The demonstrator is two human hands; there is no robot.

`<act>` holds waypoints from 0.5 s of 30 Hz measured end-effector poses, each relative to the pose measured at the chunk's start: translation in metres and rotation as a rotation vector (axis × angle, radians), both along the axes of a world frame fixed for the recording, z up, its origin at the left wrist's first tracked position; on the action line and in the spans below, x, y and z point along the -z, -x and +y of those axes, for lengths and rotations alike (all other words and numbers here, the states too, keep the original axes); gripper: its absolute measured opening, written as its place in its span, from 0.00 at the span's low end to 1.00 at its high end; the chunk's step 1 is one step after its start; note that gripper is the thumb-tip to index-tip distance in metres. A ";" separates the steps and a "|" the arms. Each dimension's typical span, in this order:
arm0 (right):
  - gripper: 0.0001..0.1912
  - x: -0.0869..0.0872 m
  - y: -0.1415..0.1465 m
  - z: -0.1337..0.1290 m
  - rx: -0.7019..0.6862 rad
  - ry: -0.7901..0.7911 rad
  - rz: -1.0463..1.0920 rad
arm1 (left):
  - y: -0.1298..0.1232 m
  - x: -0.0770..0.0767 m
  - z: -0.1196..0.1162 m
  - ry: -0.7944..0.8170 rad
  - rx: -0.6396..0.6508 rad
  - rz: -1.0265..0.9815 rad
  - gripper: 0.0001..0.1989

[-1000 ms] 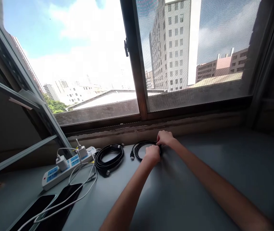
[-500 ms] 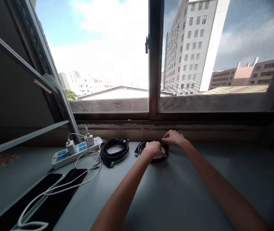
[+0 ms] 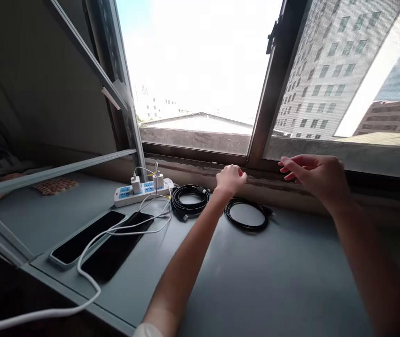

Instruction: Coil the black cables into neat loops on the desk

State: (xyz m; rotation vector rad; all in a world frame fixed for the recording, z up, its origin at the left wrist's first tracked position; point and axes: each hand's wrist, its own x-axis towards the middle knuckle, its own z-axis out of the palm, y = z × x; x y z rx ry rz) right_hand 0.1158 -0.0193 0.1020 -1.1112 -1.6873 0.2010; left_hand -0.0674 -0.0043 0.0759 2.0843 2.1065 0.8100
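Observation:
A coil of black cable (image 3: 246, 227) lies on the grey tabletop, with one of its connectors at the coil's right side. My left hand (image 3: 230, 180) is raised above the left edge of this coil, fingers curled in and nothing seen in them. Higher and to the right, my right hand (image 3: 317, 175) is lifted in front of the window sill, with its fingers bent but apart and nothing between them. Left of that coil sits a thicker coil of black cable (image 3: 177, 206) with its plug ends showing, apart from both hands.
A white power strip (image 3: 122, 201) with two chargers stands at the back left. White cables (image 3: 134, 233) run over two dark-screened phones (image 3: 90, 236). Metal frame bars (image 3: 55, 171) stand at the left. Behind the table is a window (image 3: 200, 149).
Both hands have let go of the right-hand cable coil and risen above it, the right hand farther right and higher. The camera view has turned and tilted.

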 end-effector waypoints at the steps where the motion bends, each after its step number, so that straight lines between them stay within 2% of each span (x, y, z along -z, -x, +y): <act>1: 0.12 -0.003 0.003 -0.005 0.003 -0.051 0.010 | 0.004 -0.001 0.001 0.003 -0.011 -0.017 0.16; 3: 0.14 -0.006 0.008 -0.013 0.012 -0.135 0.048 | 0.012 0.001 0.005 0.041 -0.033 -0.045 0.17; 6: 0.16 -0.010 0.016 -0.022 -0.020 -0.191 0.190 | 0.024 0.013 0.014 0.146 -0.084 -0.067 0.15; 11: 0.18 -0.017 0.025 -0.035 -0.276 -0.293 0.494 | 0.040 0.045 0.031 0.279 -0.226 -0.073 0.12; 15: 0.14 -0.030 0.029 -0.050 -0.393 -0.348 0.659 | 0.045 0.063 0.037 0.308 -0.339 -0.055 0.16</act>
